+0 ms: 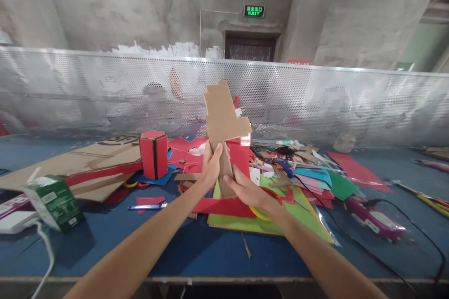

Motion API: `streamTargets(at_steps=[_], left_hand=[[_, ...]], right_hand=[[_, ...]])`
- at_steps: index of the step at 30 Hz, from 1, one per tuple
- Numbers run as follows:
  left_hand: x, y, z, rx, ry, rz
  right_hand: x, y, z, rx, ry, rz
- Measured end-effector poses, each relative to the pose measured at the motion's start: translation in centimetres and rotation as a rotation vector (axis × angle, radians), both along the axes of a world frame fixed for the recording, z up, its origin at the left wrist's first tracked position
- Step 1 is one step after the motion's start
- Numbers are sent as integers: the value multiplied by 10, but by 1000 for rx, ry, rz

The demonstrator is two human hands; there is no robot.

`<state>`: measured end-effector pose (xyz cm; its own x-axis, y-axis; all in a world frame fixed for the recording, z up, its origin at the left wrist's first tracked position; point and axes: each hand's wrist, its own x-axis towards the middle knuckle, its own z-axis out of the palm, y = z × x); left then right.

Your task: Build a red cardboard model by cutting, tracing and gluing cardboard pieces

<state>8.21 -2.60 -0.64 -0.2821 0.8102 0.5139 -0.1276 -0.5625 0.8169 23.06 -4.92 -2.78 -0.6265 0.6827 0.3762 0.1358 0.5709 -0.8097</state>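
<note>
A cut piece of brown cardboard with stepped edges is held up over the middle of the table. My left hand is closed round its narrow lower part, thumb on the near face. Lower down on the right side, my right hand grips the same strip near its bottom end. Behind and below the cardboard stands a red card piece. Green sheets lie under the hands, and scissors with yellow and red handles are partly hidden by my right forearm.
A red hexagonal box stands left of centre by large cardboard sheets. A green carton, a blue cutter knife, a purple power strip with black cable and a heap of coloured paper surround the hands. A perforated metal screen edges the table.
</note>
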Motion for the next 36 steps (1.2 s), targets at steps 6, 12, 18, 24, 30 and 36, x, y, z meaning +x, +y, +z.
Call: streamTargets(at_steps=[6, 12, 18, 24, 30, 36], left_hand=[[10, -8, 3, 59, -25, -157], [12, -9, 7, 88, -34, -148], [11, -8, 9, 33, -74, -110], [13, -10, 13, -25, -119, -119], [15, -11, 17, -27, -178, -170], [13, -8, 12, -80, -163, -207]], right_hand=[[-5, -7, -1, 87, -28, -46], [-5, -6, -4, 120, -79, -86], [-8, -9, -2, 138, -85, -129], [-8, -9, -3, 173, -95, -154], [-8, -7, -5, 163, -107, -162], [-11, -6, -7, 150, 44, -162]])
